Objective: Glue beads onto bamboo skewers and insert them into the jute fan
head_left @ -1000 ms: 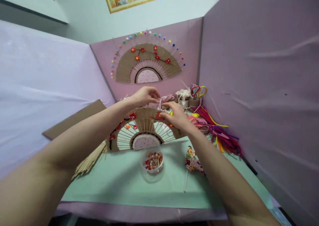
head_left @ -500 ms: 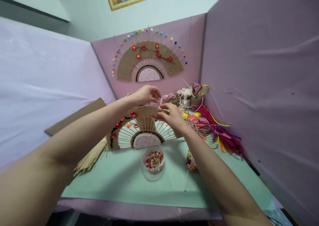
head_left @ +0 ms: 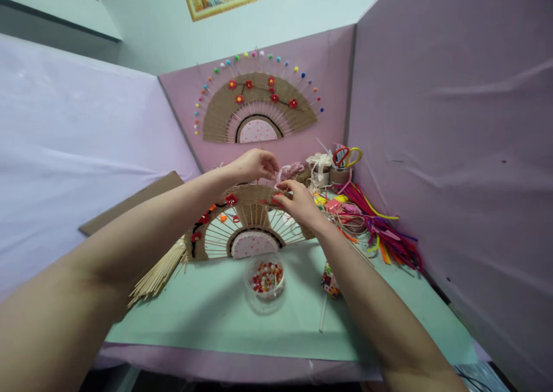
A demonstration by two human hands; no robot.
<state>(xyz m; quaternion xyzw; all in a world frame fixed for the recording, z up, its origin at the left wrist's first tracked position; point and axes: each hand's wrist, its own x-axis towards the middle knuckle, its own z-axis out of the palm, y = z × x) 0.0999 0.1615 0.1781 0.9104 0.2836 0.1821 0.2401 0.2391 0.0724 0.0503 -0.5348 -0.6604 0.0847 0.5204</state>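
Note:
A handmade fan (head_left: 253, 196) of woven brown cord and thin sticks stands tilted up on the table, with red flowers and a pale pink dotted half-circle at its base. My left hand (head_left: 258, 164) is just above its top edge, fingertips pinched together; whatever they hold is too small to make out. The thumb and fingers of my right hand (head_left: 298, 203) close on the upper right rim of the fan, beside a red flower. In front of the fan is a clear round tub (head_left: 264, 308) of red, white and amber beads.
Thin sticks (head_left: 158, 274) and a cardboard sheet (head_left: 133, 202) lie at left. At right are coloured pipe cleaners (head_left: 391, 236), a cup with scissors (head_left: 347, 157), white ribbon (head_left: 320, 164) and a floral-wrapped object (head_left: 330, 281). A similar fan (head_left: 259, 95) hangs on the back panel.
The hands and the fan keep practically the same places. Only the camera's view has shifted very slightly.

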